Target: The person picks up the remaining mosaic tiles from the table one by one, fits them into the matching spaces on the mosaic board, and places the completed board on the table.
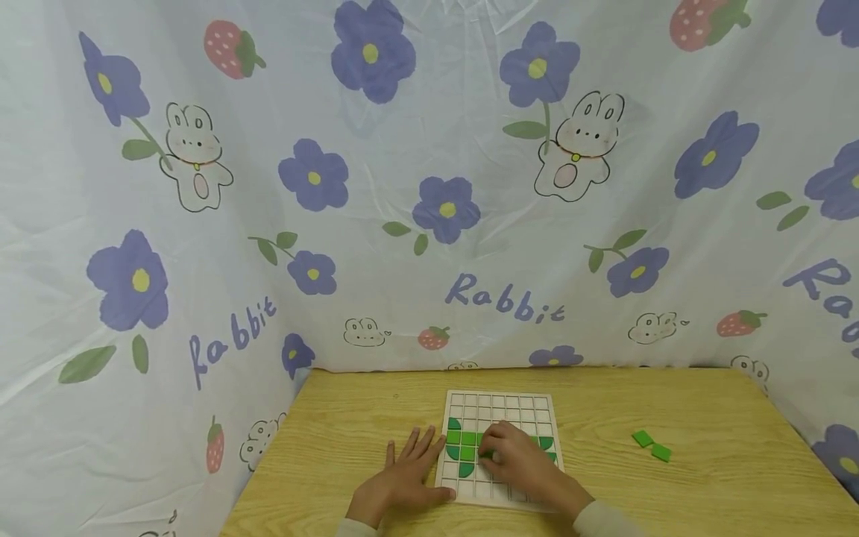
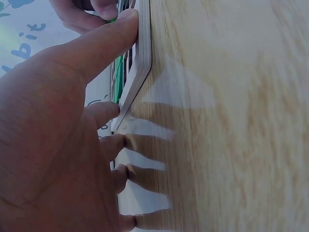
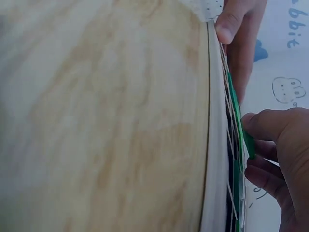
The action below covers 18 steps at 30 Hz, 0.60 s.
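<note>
A pale wooden grid board (image 1: 496,403) lies on the table, partly filled with light green square tiles (image 1: 467,453) and dark green quarter-round tiles (image 1: 466,470). My left hand (image 1: 406,477) rests at its left side with fingers spread; the thumb (image 2: 113,36) lies against the board's near edge. Over the middle of the board, my right hand (image 1: 520,459) pinches a green tile (image 3: 249,144) between thumb and fingers, tilted close to the grid. This hand covers much of the board's centre, and the held tile's full shape is hidden.
Two loose light green square tiles (image 1: 642,438) lie on the wooden table (image 1: 711,418) to the right of the board. A white curtain (image 1: 403,313) printed with rabbits, flowers and strawberries hangs behind the table and along its sides.
</note>
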{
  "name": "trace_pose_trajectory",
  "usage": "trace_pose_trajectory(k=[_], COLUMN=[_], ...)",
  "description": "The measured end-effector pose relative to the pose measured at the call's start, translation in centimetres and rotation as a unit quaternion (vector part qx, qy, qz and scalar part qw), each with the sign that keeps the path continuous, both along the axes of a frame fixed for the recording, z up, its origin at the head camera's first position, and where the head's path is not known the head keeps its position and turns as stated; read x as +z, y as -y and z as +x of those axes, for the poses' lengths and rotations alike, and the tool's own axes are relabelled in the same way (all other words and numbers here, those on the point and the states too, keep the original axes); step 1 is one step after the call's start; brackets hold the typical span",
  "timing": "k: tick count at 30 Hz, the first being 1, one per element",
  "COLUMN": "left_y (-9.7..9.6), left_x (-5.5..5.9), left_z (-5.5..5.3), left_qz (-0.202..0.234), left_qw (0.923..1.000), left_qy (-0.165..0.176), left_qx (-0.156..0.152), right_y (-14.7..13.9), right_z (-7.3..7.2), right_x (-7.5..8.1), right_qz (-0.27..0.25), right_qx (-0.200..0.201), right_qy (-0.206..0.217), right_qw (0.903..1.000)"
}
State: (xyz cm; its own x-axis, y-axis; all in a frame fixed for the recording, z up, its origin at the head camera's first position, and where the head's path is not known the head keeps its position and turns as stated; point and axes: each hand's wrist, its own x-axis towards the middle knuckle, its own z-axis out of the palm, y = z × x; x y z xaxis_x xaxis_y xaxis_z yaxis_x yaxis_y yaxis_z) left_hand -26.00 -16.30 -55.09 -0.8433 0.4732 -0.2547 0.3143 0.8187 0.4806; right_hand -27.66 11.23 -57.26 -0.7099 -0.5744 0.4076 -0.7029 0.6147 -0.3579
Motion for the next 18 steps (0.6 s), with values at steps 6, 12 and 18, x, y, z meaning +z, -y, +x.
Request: trace_pose_trajectory(k=[6,12,18], left_y=[-0.01,-0.03,0.00], left_x=[0.02,0.17,0.14], left_z=[0.01,-0.12,-0.06], left_qz=[-0.002,-0.003,-0.005], left_qw=[1.0000,1.0000,0.9999], left_qy=[0.000,0.001,0.007], left_qx=[-0.002,-0.005,-0.007], right_y=[0.25,0.13,-0.15], right_z=[-0.02,-0.05,0.07], right_x=[-0.29,-0.26,-0.10], right_qz=[0.015,0.025,0.026], right_qx=[0.002,0.001,0.028], right_qy=[-0.015,-0.010,0.006], right_qw=[0.9998,0.9996,0.9993])
